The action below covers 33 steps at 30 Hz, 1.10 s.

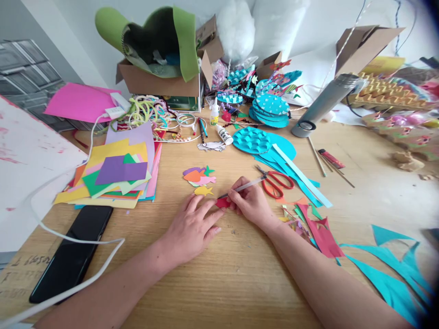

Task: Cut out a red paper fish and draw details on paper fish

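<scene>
My right hand (248,203) grips a slim pen (247,183), its tip down at a small red paper piece (222,202) on the table. Fingers of my left hand (195,224) lie spread on the table, the fingertips at the red piece's left edge. Part of that piece is hidden under my hands. Just beyond my left fingertips lies a yellow paper fish (203,191). Behind it are more cut-outs: an orange fish (194,176), a pink fish (207,180) and a green star (208,171). Red-handled scissors (274,183) rest beyond my right hand.
Coloured paper sheets (120,171) are stacked at left, above a black phone (73,251) crossed by a white cable (109,265). Red scraps (324,235) and blue scraps (387,274) lie at right. Glue bottles (224,135), blue discs (252,140) and a grey flask (325,105) stand or lie farther back.
</scene>
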Each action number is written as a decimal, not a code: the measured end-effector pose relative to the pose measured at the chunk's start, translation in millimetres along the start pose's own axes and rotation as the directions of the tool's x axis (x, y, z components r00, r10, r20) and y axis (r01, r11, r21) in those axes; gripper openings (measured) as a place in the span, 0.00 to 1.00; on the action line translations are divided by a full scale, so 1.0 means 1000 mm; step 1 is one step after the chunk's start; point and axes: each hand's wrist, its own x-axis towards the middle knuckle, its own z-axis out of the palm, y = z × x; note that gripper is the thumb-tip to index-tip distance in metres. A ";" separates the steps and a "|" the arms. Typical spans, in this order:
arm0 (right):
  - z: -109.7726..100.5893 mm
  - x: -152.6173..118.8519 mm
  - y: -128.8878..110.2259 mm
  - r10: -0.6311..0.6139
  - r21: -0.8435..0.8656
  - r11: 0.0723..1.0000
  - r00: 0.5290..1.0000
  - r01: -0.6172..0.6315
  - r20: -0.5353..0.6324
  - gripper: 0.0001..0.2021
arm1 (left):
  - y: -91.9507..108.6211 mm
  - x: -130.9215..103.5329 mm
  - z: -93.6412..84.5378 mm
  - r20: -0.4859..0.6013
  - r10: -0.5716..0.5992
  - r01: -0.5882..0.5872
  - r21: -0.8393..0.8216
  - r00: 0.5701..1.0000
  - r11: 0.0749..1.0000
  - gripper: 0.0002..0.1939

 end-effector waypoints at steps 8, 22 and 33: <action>0.000 0.000 0.000 0.015 0.013 1.000 1.000 -0.015 -0.011 0.08 | 0.000 0.000 0.000 -0.007 -0.001 0.001 0.004 1.000 1.000 0.19; 0.000 -0.001 0.001 0.018 0.007 1.000 1.000 -0.018 -0.004 0.09 | 0.000 0.000 0.000 -0.002 0.000 0.000 0.007 1.000 1.000 0.20; 0.000 0.000 0.002 0.007 -0.018 1.000 1.000 -0.008 -0.019 0.08 | 0.000 0.000 -0.001 -0.001 0.000 0.000 -0.002 1.000 1.000 0.20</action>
